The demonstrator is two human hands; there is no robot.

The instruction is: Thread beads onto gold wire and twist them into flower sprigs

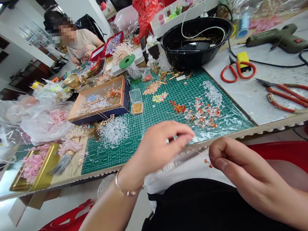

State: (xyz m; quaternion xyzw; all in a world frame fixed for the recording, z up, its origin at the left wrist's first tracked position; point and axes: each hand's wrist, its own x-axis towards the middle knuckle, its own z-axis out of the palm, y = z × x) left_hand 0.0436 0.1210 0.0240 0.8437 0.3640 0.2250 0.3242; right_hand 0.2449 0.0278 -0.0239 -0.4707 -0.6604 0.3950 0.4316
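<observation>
We've got both hands out in front of the bench (pixel 251 94) edge, over our lap. Our right hand (pixel 238 163) is pinched shut on a thin wire with tiny red beads (pixel 207 162), thumb against curled fingers. Our left hand (pixel 161 146) sits just beside it, near the other end of the wire. Its fingertips are bunched together, but we honestly can't tell if the wire's between them.

Just beyond the hands, the green cutting mat (pixel 149 119) has a scatter of red bead sprigs (pixel 202 114) and a heap of clear beads (pixel 114 130). Orange-handled scissors (pixel 237 70), pliers (pixel 295 95) and a glue gun (pixel 278 38) lie off to the right, and a black bowl (pixel 197 43) sits behind the mat. Another person (pixel 80 42) sits at the far end.
</observation>
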